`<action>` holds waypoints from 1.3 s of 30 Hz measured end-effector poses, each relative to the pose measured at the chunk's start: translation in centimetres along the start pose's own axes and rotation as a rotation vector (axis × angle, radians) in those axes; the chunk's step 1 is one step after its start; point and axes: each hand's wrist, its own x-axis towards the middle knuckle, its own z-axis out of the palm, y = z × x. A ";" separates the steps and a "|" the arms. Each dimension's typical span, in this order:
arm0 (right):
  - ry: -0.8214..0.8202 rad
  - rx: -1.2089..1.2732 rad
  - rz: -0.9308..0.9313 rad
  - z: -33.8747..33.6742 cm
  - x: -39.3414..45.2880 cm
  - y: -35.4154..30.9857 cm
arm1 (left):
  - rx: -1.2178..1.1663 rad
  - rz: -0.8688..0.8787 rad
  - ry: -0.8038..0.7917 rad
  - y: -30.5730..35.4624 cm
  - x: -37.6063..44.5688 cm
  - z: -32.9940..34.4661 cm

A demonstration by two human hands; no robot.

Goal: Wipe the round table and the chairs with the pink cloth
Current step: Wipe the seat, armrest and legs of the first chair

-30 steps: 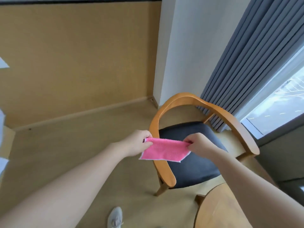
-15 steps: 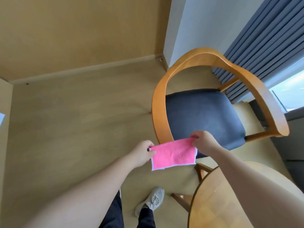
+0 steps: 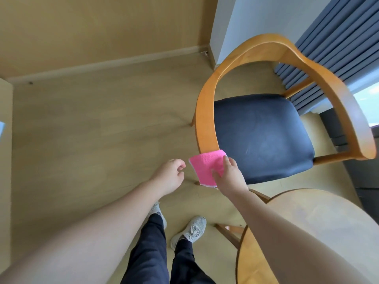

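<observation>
The pink cloth (image 3: 205, 167) lies draped over the near end of the left armrest of a wooden chair (image 3: 205, 119) with a dark blue seat (image 3: 260, 136). My right hand (image 3: 229, 177) grips the cloth against that armrest end, thumb below and fingers on top. To the left of the cloth, a short gap away, my left hand (image 3: 170, 175) hovers with loosely curled fingers and holds nothing. The round wooden table (image 3: 328, 222) fills the lower right corner, partly hidden by my right forearm.
Grey curtains (image 3: 338, 37) and a window stand behind the chair at the right. A white wall corner (image 3: 225, 27) lies beyond the chair. My legs and grey shoes (image 3: 190, 230) stand on the wooden floor (image 3: 92, 130), beside a table leg.
My left hand has let go of the cloth and drawn away to the left. My right hand has laid the cloth over the chair's armrest end. The view has tilted further down.
</observation>
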 end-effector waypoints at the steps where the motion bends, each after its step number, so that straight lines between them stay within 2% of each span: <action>1: -0.001 -0.014 0.029 0.4 0.1 -0.5 | -0.006 0.019 0.006 0.0 -0.1 -0.4; 9: 0.073 -0.138 0.208 3.1 2.0 -2.1 | 0.016 0.147 -0.034 -1.2 1.4 -2.5; 18: 0.154 -0.190 0.270 4.1 3.0 -2.7 | 0.015 0.216 -0.109 -1.9 4.8 -5.0; 30: 0.200 -0.251 0.252 4.3 6.6 -5.1 | 0.049 0.253 -0.108 -2.7 9.3 -8.8; 39: 0.165 -0.351 0.189 3.3 9.7 -7.2 | 0.057 0.171 0.020 -3.0 10.1 -11.2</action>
